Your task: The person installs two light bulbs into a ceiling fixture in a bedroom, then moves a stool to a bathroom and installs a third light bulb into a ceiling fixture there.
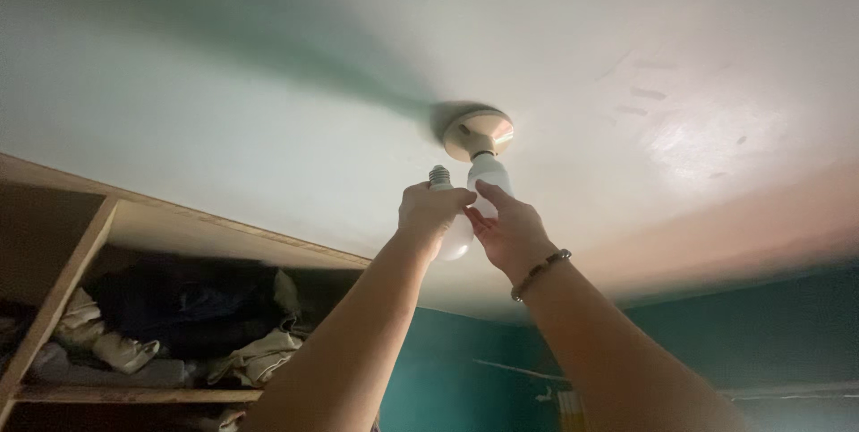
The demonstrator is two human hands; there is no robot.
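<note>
Head camera looks up at the ceiling, where your right hand (508, 231) has its fingers curled around the white bulb (489, 174) that sits in the ceiling socket (478, 132), thumb pressed on the bulb's left side and the other fingers wrapped behind it. Just left of that bulb, your left hand (431, 210) is closed around a second bulb (455, 233); its metal screw base (438, 176) sticks up above your knuckles, beside the socket and free of it, and its white glass shows below your fist. Your two hands touch each other directly under the socket. A beaded bracelet (540, 273) circles your right wrist, lower right of the socket. Far down to the socket's left, a wooden shelf (134, 393) holds piled clothes (179, 316). Below the socket, the wall (465, 360) is teal.
</note>
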